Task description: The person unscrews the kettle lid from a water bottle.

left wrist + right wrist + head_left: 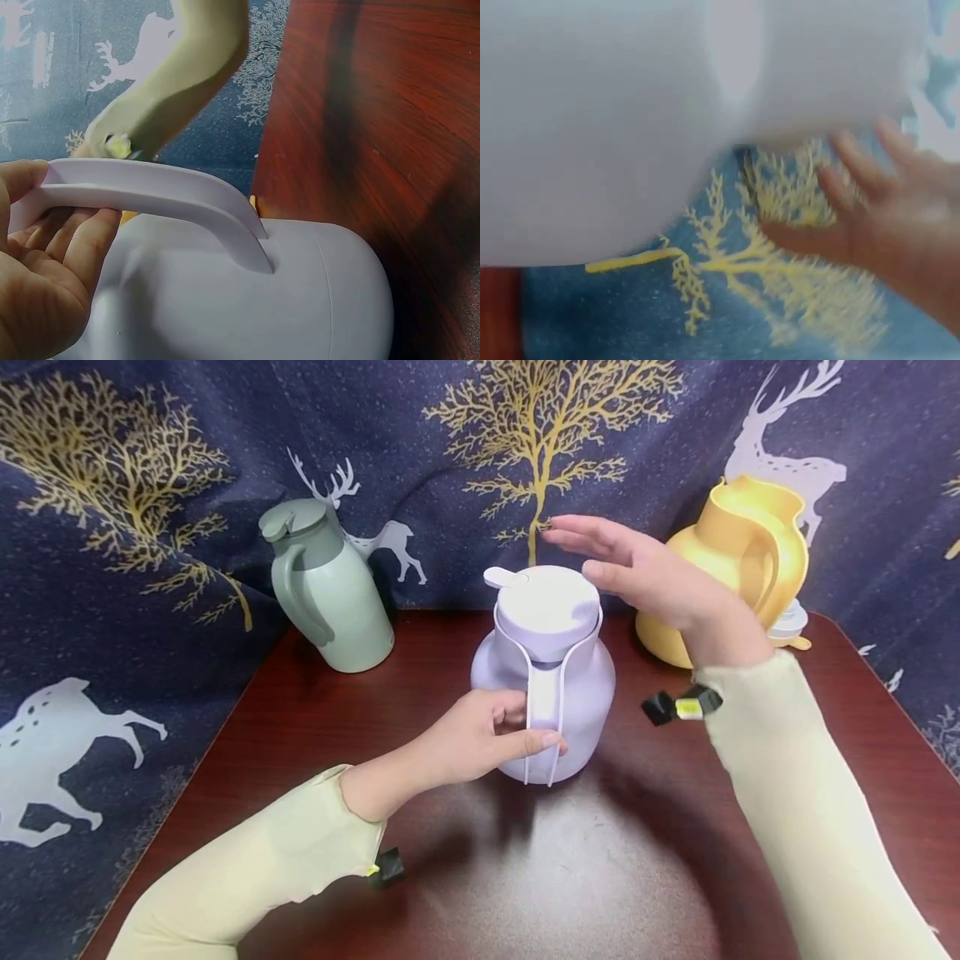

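Note:
A lavender thermos jug [588, 702] stands on the table with its handle toward me. My left hand [468, 739] grips the handle [545, 693], thumb across its near side. In the left wrist view the fingers of the left hand [52, 277] curl under the jug's handle [150, 187]. The pale lid [550, 602] sits at the jug's mouth, its tab pointing left. My right hand [648, 564] is raised just right of the lid with fingers extended, holding nothing. In the blurred right wrist view, the right hand [885, 202] has its fingers spread near the jug [592, 135].
A green jug [348, 614] with its lid on stands at the back left. At the back right is a yellow jug [675, 552] with an uncovered mouth. Behind it lies a whitish lid [789, 622]. A dark patterned cloth [450, 543] hangs behind the wooden table [315, 735].

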Demonstrator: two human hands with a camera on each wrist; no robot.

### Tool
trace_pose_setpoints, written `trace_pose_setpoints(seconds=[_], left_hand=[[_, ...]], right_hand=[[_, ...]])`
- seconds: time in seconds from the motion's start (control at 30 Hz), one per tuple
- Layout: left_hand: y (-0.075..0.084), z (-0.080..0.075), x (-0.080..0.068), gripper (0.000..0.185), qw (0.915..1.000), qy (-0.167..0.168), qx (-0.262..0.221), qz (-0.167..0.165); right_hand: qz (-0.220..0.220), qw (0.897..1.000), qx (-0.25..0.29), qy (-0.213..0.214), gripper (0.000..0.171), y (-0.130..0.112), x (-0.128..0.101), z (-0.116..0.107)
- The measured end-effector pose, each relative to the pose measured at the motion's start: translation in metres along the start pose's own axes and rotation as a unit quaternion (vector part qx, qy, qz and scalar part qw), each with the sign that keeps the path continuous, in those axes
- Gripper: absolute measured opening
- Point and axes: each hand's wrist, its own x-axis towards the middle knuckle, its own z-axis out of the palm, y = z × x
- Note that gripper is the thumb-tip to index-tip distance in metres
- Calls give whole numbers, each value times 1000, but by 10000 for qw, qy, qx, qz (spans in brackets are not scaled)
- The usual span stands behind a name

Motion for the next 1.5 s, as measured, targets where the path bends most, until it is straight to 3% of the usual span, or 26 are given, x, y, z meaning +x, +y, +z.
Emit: trace_pose_setpoints(seconds=[0.1, 0.23, 0.47, 0.57, 0.67, 0.93, 1.17, 1.33, 1.5], left_hand=[[0, 1, 0, 27, 10000, 3, -20, -8], [-2, 1, 0, 28, 10000, 7, -12, -51], [-2, 1, 1, 29, 10000, -18, 20, 13], [-3, 0, 1, 29, 10000, -22, 29, 0], [-3, 0, 1, 29, 10000, -22, 39, -15], [-3, 0, 0, 30, 9999, 14, 103, -45], [-3, -1, 0, 29, 10000, 5, 60, -24], [-2, -1, 0, 29, 9999, 27, 68, -80], [-2, -1, 1, 28, 10000, -8, 9, -39]], right_hand=[[266, 9884, -780, 1274, 76, -4, -14, 27], [398, 9704, -1257, 2022, 80, 1, -28, 53], [1091, 9346, -2172, 2598, 85, -4, -30, 74], [1144, 9294, -2204, 2732, 83, -4, -27, 76], [1071, 9314, -2107, 2767, 78, 0, -26, 74], [701, 9594, -1655, 2174, 74, 13, -22, 56], [93, 9951, -497, 847, 72, 20, -12, 31], [-33, 9997, -207, -109, 72, 17, -7, 13], [-84, 9936, -243, -1096, 72, 15, 4, -5]])
